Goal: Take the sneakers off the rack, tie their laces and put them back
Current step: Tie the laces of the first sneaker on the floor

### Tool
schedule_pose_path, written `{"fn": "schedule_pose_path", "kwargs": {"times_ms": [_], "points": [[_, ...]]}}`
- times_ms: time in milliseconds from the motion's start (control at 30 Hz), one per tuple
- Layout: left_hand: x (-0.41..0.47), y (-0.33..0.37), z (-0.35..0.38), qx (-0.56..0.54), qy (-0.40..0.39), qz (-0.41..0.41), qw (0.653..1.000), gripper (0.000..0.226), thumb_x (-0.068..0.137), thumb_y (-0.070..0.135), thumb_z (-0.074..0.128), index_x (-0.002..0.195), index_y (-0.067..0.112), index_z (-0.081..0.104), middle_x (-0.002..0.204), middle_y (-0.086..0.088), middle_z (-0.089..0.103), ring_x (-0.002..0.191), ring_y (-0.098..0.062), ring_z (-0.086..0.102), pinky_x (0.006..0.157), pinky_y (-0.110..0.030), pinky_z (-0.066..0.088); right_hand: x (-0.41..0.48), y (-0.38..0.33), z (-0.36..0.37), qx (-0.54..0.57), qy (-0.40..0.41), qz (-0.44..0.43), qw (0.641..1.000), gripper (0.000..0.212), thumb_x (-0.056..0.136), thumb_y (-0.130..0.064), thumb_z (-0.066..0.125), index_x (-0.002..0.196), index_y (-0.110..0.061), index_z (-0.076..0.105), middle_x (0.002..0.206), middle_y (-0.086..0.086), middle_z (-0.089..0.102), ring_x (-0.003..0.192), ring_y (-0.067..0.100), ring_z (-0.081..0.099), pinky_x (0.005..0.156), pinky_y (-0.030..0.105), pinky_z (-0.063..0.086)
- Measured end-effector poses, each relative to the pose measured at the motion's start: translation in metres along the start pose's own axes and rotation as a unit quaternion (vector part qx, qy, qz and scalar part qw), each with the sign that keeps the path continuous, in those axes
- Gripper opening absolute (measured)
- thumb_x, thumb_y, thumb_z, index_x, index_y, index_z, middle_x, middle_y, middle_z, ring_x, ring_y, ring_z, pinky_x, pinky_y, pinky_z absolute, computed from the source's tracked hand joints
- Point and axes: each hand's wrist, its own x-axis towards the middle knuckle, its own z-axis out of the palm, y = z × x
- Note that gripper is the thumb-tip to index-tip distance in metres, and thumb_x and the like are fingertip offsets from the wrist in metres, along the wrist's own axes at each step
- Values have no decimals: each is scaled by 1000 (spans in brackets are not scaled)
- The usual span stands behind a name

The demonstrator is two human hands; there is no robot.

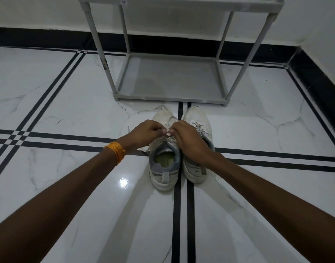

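Two white sneakers stand side by side on the floor, toes toward the rack. The left sneaker point(163, 168) has a grey collar and a green insole. The right sneaker point(198, 118) is partly hidden under my right wrist. My left hand point(144, 134) and my right hand point(185, 138) meet over the left sneaker's tongue, each pinching a strand of its white laces point(171, 121). The laces on the right sneaker look tied in a bow. The grey rack point(170, 78) stands just beyond the shoes with its bottom shelf bare.
White marble floor tiles with black inlay stripes lie all around. A white wall with a black skirting runs behind the rack and along the right side. An orange thread band sits on my left wrist point(116, 150).
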Motion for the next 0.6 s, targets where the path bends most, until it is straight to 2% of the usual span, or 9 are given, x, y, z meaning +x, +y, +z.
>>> {"fn": "schedule_pose_path", "kwargs": {"times_ms": [100,167,233,300,433,533,600], "points": [[-1,-4,-2,-157,-52,-80,983,26,98,19,52,88,3,70,62,1,49,61,-12,42,57,-22,37,2,6,4,4,23,-5,1000,18,98,-18,50,100,-7,64,93,3,54,88,16,47,78,32,41],[2,-10,-2,-203,-48,-96,973,25,97,18,54,87,3,72,66,-5,49,62,-13,41,58,-23,38,2,10,2,-22,76,-22,997,21,92,-22,60,111,-14,64,106,3,58,100,16,47,85,29,40],[3,-13,-2,-212,-41,-100,971,26,96,19,55,92,1,73,73,-11,51,65,-15,43,60,-25,40,1,11,-3,-56,100,-63,991,30,85,-28,67,113,-19,65,111,1,59,105,17,47,88,30,38],[3,-14,-3,-211,-35,-103,971,26,96,18,55,93,-2,72,74,-12,51,64,-15,43,60,-26,40,2,5,-7,-88,75,-99,988,27,84,-32,69,107,-18,69,107,1,64,103,20,50,88,34,40],[4,-13,-3,-218,-22,-102,970,23,95,16,57,89,1,73,70,-11,51,61,-15,42,55,-25,38,9,-4,-7,-157,39,-119,980,11,88,-22,67,93,-12,69,94,5,66,90,24,52,81,42,47],[4,-17,-6,-237,-2,-104,966,17,91,14,61,95,5,75,80,-17,57,68,-19,47,58,-27,41,10,-7,-10,-139,15,-101,985,11,93,-22,60,95,-12,63,97,3,60,93,19,47,82,35,44],[3,-19,-9,-271,53,-109,955,16,89,9,63,98,7,75,83,-15,65,72,-18,51,58,-22,47,7,-6,-16,-78,-2,-61,995,13,97,-24,54,95,-12,59,95,-1,53,91,16,43,79,29,39]]}}
